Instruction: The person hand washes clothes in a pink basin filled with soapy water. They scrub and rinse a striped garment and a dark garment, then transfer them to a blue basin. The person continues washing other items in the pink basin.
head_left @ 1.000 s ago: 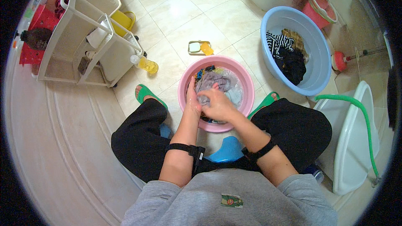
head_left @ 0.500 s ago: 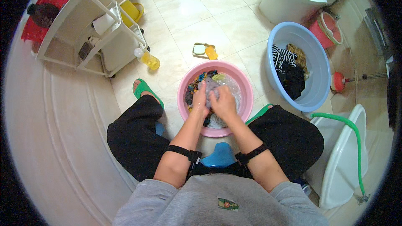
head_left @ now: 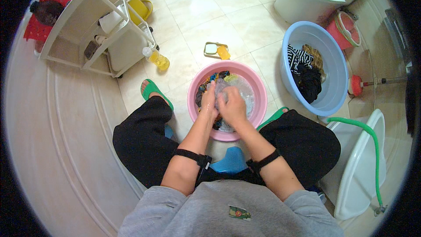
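Between my knees a pink basin (head_left: 262, 101) stands on the floor with soapy water and wet clothes in it. Over it, my left hand (head_left: 209, 101) and my right hand (head_left: 232, 106) come close together around a wet grey cloth (head_left: 222, 87). Both hands are closed on the cloth; its lower part is hidden by them. Dark patterned clothing (head_left: 202, 90) lies in the water left of my left hand. Suds (head_left: 245, 88) spread to the right of my right hand.
Beyond the basin sit a soap dish (head_left: 211, 49) and an orange piece (head_left: 223, 53). A yellow liquid bottle (head_left: 158, 60) stands by a white shelf rack (head_left: 127, 48). To the right are a blue tub (head_left: 285, 72) of clothes, a toilet (head_left: 302, 0) and a green hose (head_left: 373, 140).
My hands stay on the grey cloth over the basin, shifting only slightly. The whole view has moved a little.
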Available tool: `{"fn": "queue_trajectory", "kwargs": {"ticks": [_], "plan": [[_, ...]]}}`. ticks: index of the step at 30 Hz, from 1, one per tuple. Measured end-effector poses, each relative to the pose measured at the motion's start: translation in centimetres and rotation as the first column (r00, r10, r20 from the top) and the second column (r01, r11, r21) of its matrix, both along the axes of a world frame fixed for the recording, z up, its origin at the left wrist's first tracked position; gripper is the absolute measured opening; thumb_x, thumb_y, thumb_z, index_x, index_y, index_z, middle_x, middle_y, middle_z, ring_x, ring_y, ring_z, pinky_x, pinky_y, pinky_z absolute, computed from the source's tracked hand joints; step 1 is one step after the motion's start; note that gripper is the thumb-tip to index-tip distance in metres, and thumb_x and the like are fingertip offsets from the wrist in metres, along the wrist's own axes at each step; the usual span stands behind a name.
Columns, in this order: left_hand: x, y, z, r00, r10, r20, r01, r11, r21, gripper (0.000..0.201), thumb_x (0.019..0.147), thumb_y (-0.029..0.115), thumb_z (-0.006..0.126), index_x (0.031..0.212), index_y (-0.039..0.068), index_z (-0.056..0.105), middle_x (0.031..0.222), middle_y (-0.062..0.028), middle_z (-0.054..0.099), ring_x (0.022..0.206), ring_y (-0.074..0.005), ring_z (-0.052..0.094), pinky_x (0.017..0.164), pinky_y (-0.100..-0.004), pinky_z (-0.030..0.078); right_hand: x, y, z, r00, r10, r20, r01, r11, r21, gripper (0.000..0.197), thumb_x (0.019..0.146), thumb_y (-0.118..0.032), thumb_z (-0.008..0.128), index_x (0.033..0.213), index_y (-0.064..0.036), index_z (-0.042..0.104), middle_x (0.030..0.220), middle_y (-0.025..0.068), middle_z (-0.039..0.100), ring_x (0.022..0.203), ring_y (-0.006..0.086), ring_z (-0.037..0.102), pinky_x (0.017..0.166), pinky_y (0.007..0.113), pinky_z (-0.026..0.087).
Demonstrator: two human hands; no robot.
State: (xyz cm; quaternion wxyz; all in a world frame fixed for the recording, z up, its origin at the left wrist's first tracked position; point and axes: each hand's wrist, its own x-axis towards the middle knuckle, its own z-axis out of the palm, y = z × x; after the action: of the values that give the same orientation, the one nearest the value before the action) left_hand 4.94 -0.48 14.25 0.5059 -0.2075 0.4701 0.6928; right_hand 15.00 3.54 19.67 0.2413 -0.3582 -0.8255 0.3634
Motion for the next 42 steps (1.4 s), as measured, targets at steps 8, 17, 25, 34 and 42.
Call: {"fn": "queue_trajectory", "kwargs": {"ticks": [8,17,25,34,42], "plan": [[2.5,0.6,0.8,0.995,-0.038,-0.089,0.037,0.999,-0.014,0.041,0.096,0.042,0.059,0.108,0.003,0.065,0.096,-0.0094,0.068,0.086,-0.0187,0.064,0.078,-0.0352,0.052,0.8,2.3,-2.7,0.984,-0.094,0.151,0.105,0.992,-0.064,0.020,0.088,-0.022,0.058,0.096,-0.0036,0.063,0.091,0.0208,0.062,0.087,0.0413,0.063,0.078,0.049,0.050],[-1.8,0.9,3.2,0.978,0.084,-0.189,-0.016,0.941,0.338,0.042,0.101,0.042,0.051,0.118,0.005,0.058,0.112,-0.0085,0.064,0.103,-0.0221,0.062,0.092,-0.0383,0.049,3.6,5.7,-4.6,0.979,0.160,-0.130,-0.203,0.641,-0.740,0.050,0.084,-0.019,0.067,0.130,-0.0024,0.052,0.112,0.0142,0.063,0.107,0.0262,0.060,0.094,0.038,0.046],[2.4,1.0,1.1,0.995,-0.050,-0.085,0.064,0.984,0.169,0.043,0.102,0.036,0.050,0.130,0.004,0.053,0.123,-0.0095,0.061,0.114,-0.0232,0.058,0.101,-0.0378,0.044,2.6,3.5,-3.7,0.983,-0.016,-0.182,-0.059,0.915,-0.400,0.082,0.074,-0.011,0.072,0.145,-0.0002,0.034,0.137,0.0257,0.048,0.130,0.0364,0.046,0.110,0.041,0.036],[-0.9,-0.6,-1.2,0.960,-0.046,0.276,-0.053,0.937,0.344,0.065,0.092,0.061,0.054,0.121,0.002,0.056,0.101,-0.0169,0.066,0.081,-0.0279,0.067,0.074,-0.0392,0.058,1.9,-0.7,3.5,0.898,0.407,-0.167,-0.421,0.905,-0.057,0.028,0.070,-0.011,0.064,0.097,-0.0064,0.065,0.096,0.0184,0.061,0.090,0.0390,0.063,0.080,0.045,0.053],[2.1,-0.5,-2.7,1.000,0.023,-0.002,-0.022,0.995,0.094,0.044,0.094,0.044,0.061,0.115,0.005,0.061,0.099,-0.0082,0.065,0.081,-0.0218,0.063,0.073,-0.0358,0.053,0.6,0.0,-1.4,0.995,0.031,0.094,-0.036,0.998,0.046,0.019,0.082,-0.027,0.063,0.090,-0.0095,0.065,0.090,0.0163,0.060,0.077,0.0389,0.064,0.069,0.049,0.053]]}}
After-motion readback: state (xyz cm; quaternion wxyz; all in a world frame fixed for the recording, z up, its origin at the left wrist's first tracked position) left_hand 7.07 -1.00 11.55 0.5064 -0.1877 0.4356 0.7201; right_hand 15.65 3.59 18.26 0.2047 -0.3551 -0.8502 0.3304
